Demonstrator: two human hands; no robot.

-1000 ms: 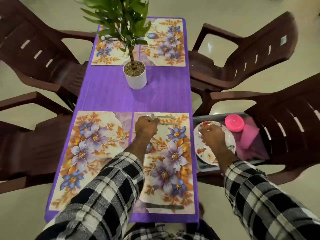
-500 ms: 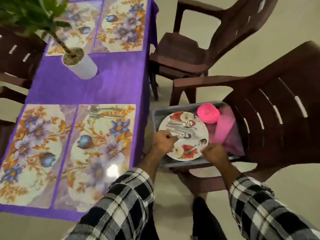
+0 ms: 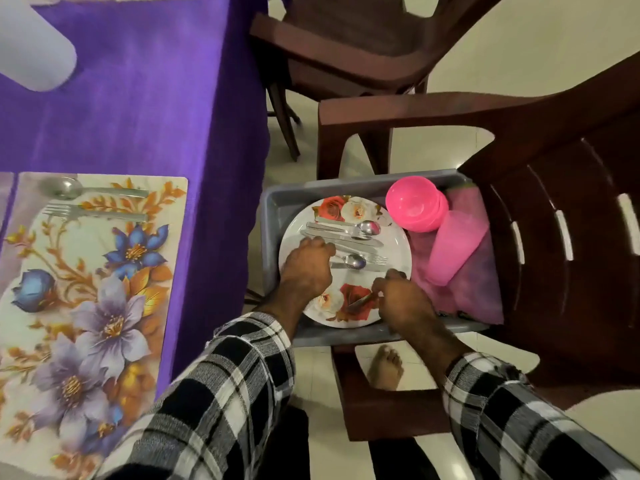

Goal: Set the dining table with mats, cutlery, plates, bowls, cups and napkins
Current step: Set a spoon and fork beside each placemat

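A grey tray (image 3: 277, 206) rests on a brown chair seat beside the table. In it lies a white plate with roses (image 3: 398, 247) that carries loose steel cutlery (image 3: 356, 233): spoons, forks and knives. My left hand (image 3: 306, 268) has its fingers curled over the handle ends of that cutlery. My right hand (image 3: 405, 301) pinches one steel piece (image 3: 360, 300) low on the plate; its end is hidden. Stacked pink bowls (image 3: 412, 202) and pink napkins (image 3: 453, 247) fill the tray's right side. On the floral mat (image 3: 104, 278) lie a spoon (image 3: 64, 187) and a fork (image 3: 93, 213).
The purple tablecloth (image 3: 138, 109) hangs over the table edge left of the tray. A white plant pot (image 3: 31, 53) stands at the top left. Brown plastic chairs (image 3: 554, 202) stand around the tray, another one farther back (image 3: 346, 46). A bare foot (image 3: 386, 367) shows on the tiled floor.
My view swung right from the table to the tray. My left hand left the spoon and fork on the mat and moved to the cutlery on the plate; my right hand stayed at the plate.
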